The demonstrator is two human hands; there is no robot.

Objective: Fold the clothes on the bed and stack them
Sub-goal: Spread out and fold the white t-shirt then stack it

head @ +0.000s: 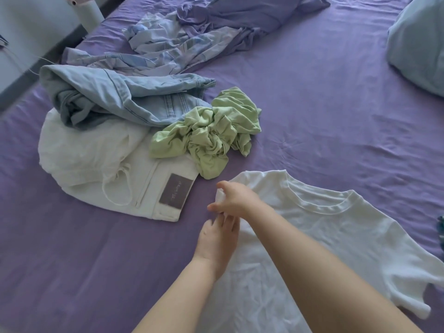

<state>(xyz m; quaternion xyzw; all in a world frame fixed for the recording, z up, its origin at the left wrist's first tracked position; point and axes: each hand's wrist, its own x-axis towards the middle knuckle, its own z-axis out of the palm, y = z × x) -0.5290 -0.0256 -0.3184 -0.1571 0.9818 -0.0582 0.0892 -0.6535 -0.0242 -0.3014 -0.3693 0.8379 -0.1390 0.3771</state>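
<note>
My right grip [234, 198] pinches the white tee [336, 236] sleeve, left grip [219, 239] spread flat on it, mid bed [336, 104]

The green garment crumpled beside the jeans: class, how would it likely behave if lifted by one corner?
The green garment would probably hang limp and unravel, since it lies in soft twisted bunches. It looks thin, so likely light. Its edge overlaps the white trousers, which might get tugged slightly.
</note>
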